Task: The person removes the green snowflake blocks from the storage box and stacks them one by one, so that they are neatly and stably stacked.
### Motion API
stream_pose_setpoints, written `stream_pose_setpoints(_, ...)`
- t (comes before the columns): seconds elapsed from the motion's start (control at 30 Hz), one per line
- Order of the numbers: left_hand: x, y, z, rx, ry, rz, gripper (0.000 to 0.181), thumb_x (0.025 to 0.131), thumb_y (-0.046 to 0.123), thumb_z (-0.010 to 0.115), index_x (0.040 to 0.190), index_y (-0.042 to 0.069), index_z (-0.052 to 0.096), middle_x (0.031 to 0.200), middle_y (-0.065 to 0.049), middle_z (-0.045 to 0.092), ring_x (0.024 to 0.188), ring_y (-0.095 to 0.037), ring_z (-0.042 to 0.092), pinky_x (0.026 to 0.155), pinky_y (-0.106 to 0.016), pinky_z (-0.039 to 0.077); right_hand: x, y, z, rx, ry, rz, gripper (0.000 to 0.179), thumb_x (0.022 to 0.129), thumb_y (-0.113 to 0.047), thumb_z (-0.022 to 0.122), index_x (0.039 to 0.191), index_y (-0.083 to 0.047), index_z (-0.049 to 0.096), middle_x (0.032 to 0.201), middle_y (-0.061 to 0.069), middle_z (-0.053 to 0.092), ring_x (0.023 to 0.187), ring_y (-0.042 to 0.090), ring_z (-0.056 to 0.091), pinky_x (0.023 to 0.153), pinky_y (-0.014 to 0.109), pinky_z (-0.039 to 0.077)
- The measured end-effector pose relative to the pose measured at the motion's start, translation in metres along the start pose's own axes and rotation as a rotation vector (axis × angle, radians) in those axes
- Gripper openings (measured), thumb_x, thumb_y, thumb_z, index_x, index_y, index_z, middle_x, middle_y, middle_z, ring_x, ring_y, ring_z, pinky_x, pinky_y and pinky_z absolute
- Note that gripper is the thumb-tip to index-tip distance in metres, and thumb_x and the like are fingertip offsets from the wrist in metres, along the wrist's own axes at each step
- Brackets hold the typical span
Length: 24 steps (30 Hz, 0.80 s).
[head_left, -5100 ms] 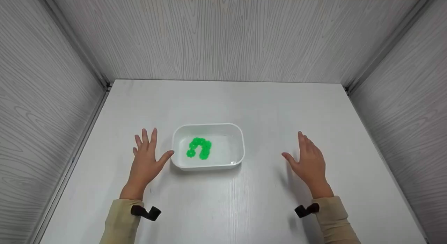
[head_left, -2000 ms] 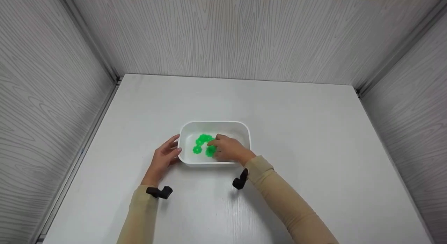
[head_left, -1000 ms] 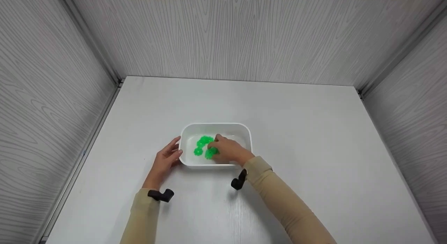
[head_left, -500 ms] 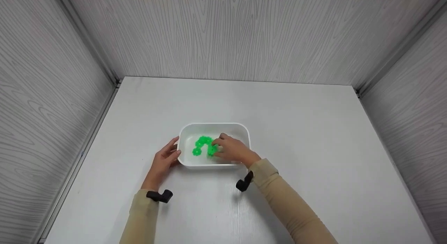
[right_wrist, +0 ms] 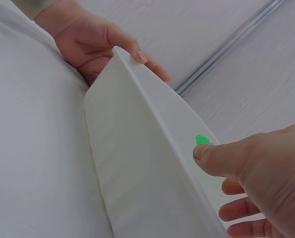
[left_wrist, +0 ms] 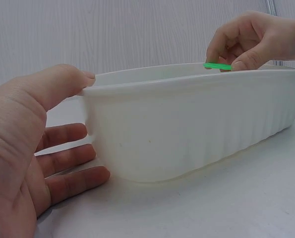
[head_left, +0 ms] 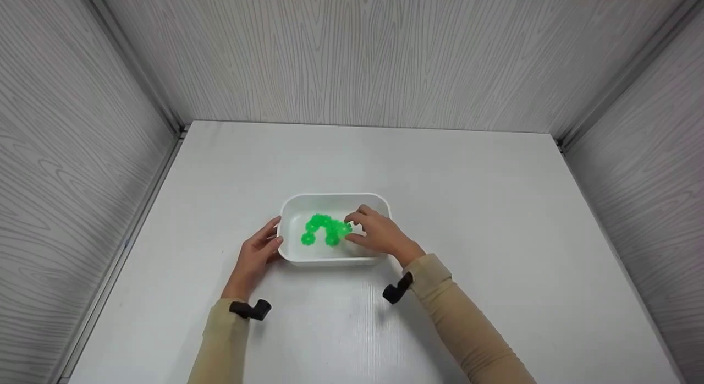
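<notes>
My left hand [head_left: 256, 257] steadies the left end of a white plastic tub [head_left: 330, 261]. In the left wrist view its thumb rests on the rim, while nearly straight fingers [left_wrist: 70, 159] touch the outer wall. Over the right half of the tub, my right hand [head_left: 383, 234] pinches a green flower-shaped disc [head_left: 345, 228] between thumb and fingers. The left wrist view shows this disc [left_wrist: 217, 66] edge-on, just above the rim. In the right wrist view the thumb covers most of it. Several similar green discs [head_left: 319, 221] lie in an arch on the tub floor, close to the pinched one.
The tub stands on a white table [head_left: 451, 197]. Grey wood-grain panels enclose it at the back [head_left: 363, 59], on the left [head_left: 71, 169] and on the right [head_left: 649, 169]. A small black camera mount sits on each wrist.
Both hands have come from apart to the tub, the left to its end, the right inside. The right hand has since drawn rightward and up with a green disc pinched. The left stays put.
</notes>
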State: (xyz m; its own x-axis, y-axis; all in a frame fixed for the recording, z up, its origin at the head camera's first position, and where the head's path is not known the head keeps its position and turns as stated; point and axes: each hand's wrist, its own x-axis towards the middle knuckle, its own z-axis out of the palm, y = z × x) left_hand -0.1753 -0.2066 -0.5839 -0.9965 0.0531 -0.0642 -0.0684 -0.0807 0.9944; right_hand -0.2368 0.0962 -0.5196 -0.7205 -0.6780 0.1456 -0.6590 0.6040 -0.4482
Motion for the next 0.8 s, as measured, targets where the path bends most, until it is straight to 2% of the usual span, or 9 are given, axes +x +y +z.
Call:
stream_pose_setpoints(0.27,0.001,0.0,0.0,0.004,-0.011,0.009,0.05,0.091,0.019,0.061,0.138,0.025,0.046,0.129,-0.015,0.05,0.112,-0.033,0.054,0.083,-0.035,0.051,-0.017,0.004,-0.011,0.031,0.117,0.01,0.031,0.088,-0.029,0.065,0.114,-0.012,0.06,0.101,0.007,0.052,0.083,0.019,0.057,0.069,0.031,0.049)
stream_pose_setpoints(0.5,0.001,-0.001,-0.001,0.027,-0.002,0.026,0.05,0.09,0.021,0.063,0.137,0.026,0.047,0.127,-0.014,0.051,0.111,-0.032,0.054,0.083,-0.035,0.051,-0.032,0.009,-0.018,0.044,0.239,0.052,0.031,0.086,-0.026,0.068,0.112,-0.012,0.061,0.099,0.005,0.053,0.081,0.021,0.058,0.064,0.03,0.049)
stream_pose_setpoints(0.8,0.002,-0.001,0.0,-0.028,-0.009,-0.018,0.051,0.092,0.015,0.06,0.139,0.023,0.045,0.129,-0.016,0.049,0.113,-0.033,0.053,0.083,-0.036,0.051,-0.053,0.017,-0.013,0.053,0.386,0.113,0.032,0.084,-0.026,0.07,0.112,-0.01,0.062,0.095,0.002,0.053,0.076,0.015,0.054,0.059,0.027,0.046)
